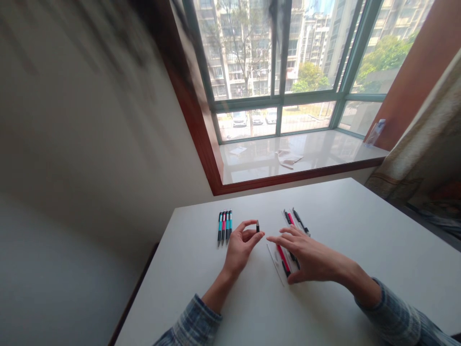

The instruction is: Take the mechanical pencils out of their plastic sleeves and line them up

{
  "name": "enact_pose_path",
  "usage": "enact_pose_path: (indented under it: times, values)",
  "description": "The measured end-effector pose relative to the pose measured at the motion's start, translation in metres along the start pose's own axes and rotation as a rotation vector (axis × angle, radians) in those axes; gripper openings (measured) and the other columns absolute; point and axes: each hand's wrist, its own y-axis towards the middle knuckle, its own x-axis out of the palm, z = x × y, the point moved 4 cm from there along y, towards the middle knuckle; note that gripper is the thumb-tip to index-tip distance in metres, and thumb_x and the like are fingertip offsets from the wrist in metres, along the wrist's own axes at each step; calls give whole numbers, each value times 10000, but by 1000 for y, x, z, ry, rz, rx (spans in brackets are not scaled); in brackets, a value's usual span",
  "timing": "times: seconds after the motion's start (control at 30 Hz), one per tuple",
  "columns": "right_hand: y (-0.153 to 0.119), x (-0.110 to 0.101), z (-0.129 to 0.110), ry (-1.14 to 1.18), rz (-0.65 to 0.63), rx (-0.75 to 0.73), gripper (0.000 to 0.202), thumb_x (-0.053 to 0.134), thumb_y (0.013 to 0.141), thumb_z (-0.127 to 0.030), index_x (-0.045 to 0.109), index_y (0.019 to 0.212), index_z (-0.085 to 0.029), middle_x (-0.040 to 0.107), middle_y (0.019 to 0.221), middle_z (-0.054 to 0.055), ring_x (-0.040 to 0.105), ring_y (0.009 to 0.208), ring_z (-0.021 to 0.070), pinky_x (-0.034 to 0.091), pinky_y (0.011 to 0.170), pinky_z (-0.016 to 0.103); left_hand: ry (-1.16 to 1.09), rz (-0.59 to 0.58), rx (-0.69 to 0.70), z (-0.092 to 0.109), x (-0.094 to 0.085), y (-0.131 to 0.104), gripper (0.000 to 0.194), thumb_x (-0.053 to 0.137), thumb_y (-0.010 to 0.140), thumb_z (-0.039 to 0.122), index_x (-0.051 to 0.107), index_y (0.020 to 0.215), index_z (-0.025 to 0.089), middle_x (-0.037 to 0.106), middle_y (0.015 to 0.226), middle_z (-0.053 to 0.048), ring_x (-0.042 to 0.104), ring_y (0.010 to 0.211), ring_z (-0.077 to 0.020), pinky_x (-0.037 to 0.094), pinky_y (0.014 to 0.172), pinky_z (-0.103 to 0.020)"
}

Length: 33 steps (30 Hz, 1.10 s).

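Note:
My left hand (239, 250) pinches a small, dark pen tip piece (258, 227) upright between thumb and forefinger, just above the table. Over a group of pen parts hovers my right hand (315, 254), fingers spread and holding nothing that I can see. Its thumb is close to the black end of a pink pen barrel (283, 258); whether they touch I cannot tell. Left of that barrel lies a thin pale rod (275, 266). Beyond the right hand's fingers are another pink piece (291, 219) and black pen parts (300, 221), partly covered by the hand.
Several finished-looking pens (225, 227), teal and pink with black grips, lie in a row left of my left hand on the white table (201, 293). A windowsill (252, 166) behind holds crumpled paper (288, 158) and a clear bottle (375, 133). A curtain (414, 139) hangs at right.

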Motion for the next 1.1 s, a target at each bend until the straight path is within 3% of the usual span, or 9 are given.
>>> enact_pose_path:
  times: [0.13,0.27,0.43,0.63,0.8,0.87,1.0,1.03,1.1]
  values:
    - [12,-18,-10,-20,160,-7,1152,927,637,-355,277,1588,-347,621,1312,107,509,1285,366,455,1074,526,-37,13,-26,0,0,-2,572,829,750,441,640,1210,158,803,898,-90,751,887,-247,559,886,-387]
    - [32,-31,-23,-62,278,-85,1156,911,683,-326,214,1605,-336,584,1384,126,489,1311,369,472,1062,553,-97,33,-49,3,-2,-4,614,850,732,432,646,1238,150,803,890,-94,741,846,-228,551,887,-383]
    - [51,-20,-24,-112,284,-130,1174,911,684,-291,189,1608,-345,565,1442,119,463,1355,386,496,1038,590,-117,59,-70,2,-11,-3,652,858,722,458,656,1256,142,800,873,-97,729,794,-214,546,839,-361]
    - [53,-4,-23,-120,306,-198,1134,897,702,-228,218,1602,-346,568,1453,96,482,1351,371,493,1069,569,-108,10,-63,-2,-10,-2,604,850,737,460,694,1218,129,802,931,-119,732,857,-235,540,833,-350]
    - [52,-7,-23,-121,327,-199,1106,912,690,-238,267,1584,-328,553,1474,97,471,1370,360,458,1106,556,-120,6,-36,-1,-8,-1,567,845,754,422,697,1220,134,805,949,-118,747,910,-259,558,900,-392]
    - [47,-15,-20,-93,383,-126,966,894,723,-280,367,1532,-292,582,1434,113,497,1346,350,476,1077,542,-125,56,-5,1,-10,0,571,850,753,394,684,1238,143,805,967,-115,749,960,-271,560,943,-416]
    - [27,-24,-20,-45,412,74,133,700,923,-285,673,1046,-242,727,1036,43,679,948,223,542,895,396,-64,109,92,4,-14,1,407,832,776,371,737,1101,146,791,1046,-124,744,1016,-283,565,976,-428]
    - [21,-22,-21,-54,388,126,42,660,947,-270,675,929,-235,723,941,21,675,847,198,539,832,363,-51,106,110,3,-14,1,369,825,783,369,747,1067,146,788,1060,-125,742,1021,-282,568,977,-425]
    - [10,-13,-26,-79,328,228,112,647,945,-242,663,835,-228,702,836,3,647,756,184,509,710,317,-40,96,131,2,-14,1,330,814,796,367,756,1035,148,786,1067,-122,741,1026,-278,575,972,-416]
